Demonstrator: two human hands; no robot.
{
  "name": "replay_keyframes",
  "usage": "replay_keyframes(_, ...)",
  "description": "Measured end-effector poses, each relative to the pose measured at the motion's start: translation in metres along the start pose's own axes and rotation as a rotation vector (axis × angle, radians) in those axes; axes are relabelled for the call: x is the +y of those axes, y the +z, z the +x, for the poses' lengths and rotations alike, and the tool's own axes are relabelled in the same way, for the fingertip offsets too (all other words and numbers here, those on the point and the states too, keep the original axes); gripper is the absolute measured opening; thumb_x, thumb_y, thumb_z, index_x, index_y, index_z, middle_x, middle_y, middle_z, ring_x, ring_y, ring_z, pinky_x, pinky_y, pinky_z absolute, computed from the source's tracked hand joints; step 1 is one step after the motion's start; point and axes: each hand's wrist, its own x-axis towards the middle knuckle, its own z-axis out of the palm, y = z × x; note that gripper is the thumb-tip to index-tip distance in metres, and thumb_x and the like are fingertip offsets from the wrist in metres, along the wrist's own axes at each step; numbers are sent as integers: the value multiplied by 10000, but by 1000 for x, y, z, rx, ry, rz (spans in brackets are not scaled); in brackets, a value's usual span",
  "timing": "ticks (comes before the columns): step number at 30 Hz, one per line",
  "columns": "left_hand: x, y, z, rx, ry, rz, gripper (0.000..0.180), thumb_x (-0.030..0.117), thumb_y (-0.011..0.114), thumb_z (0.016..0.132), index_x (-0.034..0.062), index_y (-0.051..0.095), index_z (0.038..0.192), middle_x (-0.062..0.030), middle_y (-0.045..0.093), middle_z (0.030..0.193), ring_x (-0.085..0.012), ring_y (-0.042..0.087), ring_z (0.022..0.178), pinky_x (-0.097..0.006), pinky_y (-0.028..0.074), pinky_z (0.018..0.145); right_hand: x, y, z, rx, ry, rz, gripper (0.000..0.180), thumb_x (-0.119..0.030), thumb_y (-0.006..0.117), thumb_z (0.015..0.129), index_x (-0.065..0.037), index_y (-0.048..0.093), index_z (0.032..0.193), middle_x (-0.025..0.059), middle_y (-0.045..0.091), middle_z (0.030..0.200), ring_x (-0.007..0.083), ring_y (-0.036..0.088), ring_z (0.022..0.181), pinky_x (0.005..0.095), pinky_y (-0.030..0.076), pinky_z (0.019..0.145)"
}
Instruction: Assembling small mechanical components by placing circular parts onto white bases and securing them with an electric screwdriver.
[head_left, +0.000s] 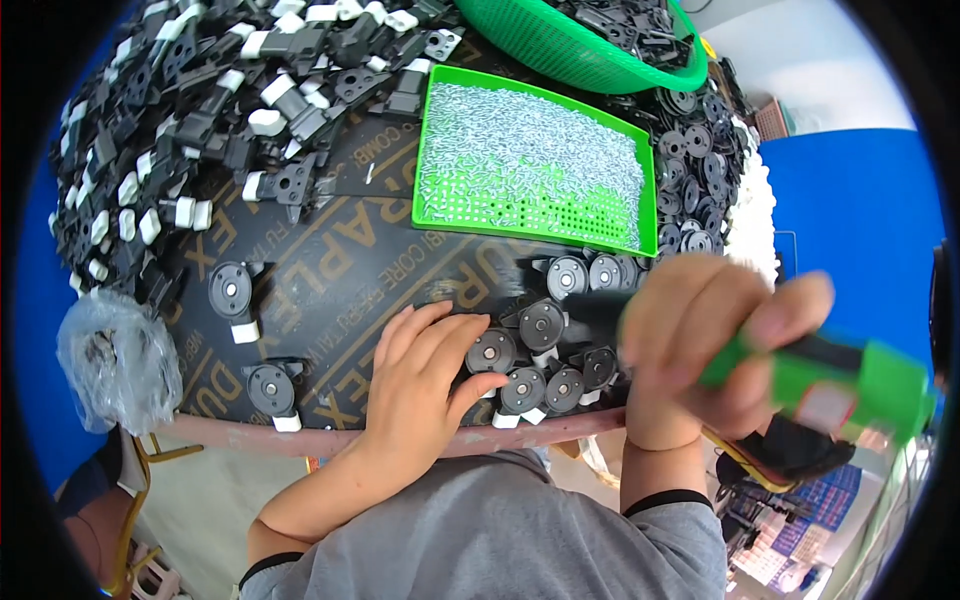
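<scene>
My left hand [425, 365] lies at the table's near side with its fingers stretched out. Its thumb and forefinger flank a black round disc part [491, 352], and I cannot tell how firmly they touch it. Smeared by motion, my right hand [715, 335] is wrapped round a green and black power screwdriver [840, 385] whose dark front end points left over the parts. Several similar disc assemblies with white ends cluster between my hands, such as one upright assembly [542, 325]. Two more, an upper one [231, 290] and a lower one [273, 388], sit left of my left hand.
A green tray [535, 238] of small silver screws stands ahead, with a green basket [560, 55] of black parts behind it. Black brackets with white ends [290, 110] pile up at far left. Black discs [700, 170] heap at right. A clear plastic bag [118, 365] sits at the left edge.
</scene>
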Motion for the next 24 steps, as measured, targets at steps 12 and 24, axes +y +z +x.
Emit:
replay_keyframes(12,0,-1,3,-23,-6,51,593,308,796,734,13,610,1214,-133,624,1191,-338,539,1193,-474,370,1053,35,-25,-2,497,30,-396,156,-92,509,939,-47,419,1058,56,468,570,158,448,433,312,428,433)
replay_keyframes(24,43,-28,51,-193,149,247,721,506,682,774,5,562,1277,-134,530,1366,-354,436,1313,-535,261,1125,22,-49,-11,677,-183,-446,170,-163,475,967,-80,470,1116,48,471,601,150,452,456,320,432,449)
